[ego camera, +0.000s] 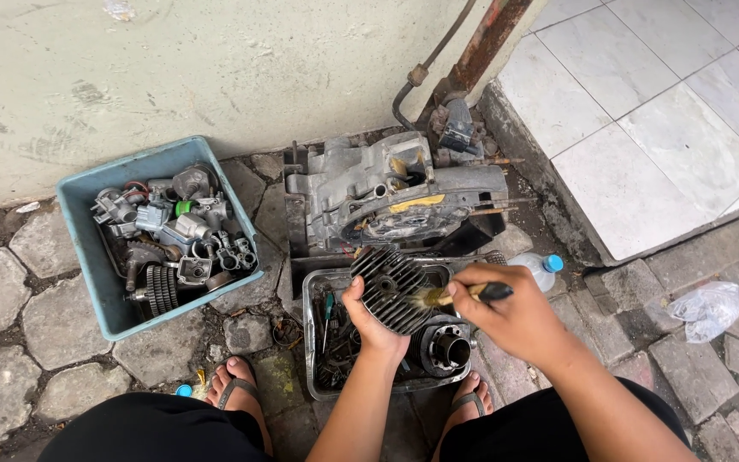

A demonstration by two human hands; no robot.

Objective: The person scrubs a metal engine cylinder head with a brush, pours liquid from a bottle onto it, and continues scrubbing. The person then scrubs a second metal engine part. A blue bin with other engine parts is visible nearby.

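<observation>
Left hand grips finned cylinder head; right hand brush touching.

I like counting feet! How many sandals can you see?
2: left sandal beside the blue bin, right sandal below the metal tray. Both are partly hidden by legs.

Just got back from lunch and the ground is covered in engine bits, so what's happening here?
A person crouches over a metal tray. The left hand holds up a dark finned cylinder head, and the right hand works a paintbrush against its fins. A finned cylinder lies in the tray, an engine case sits behind it, and a blue bin of small parts stands to the left.
</observation>
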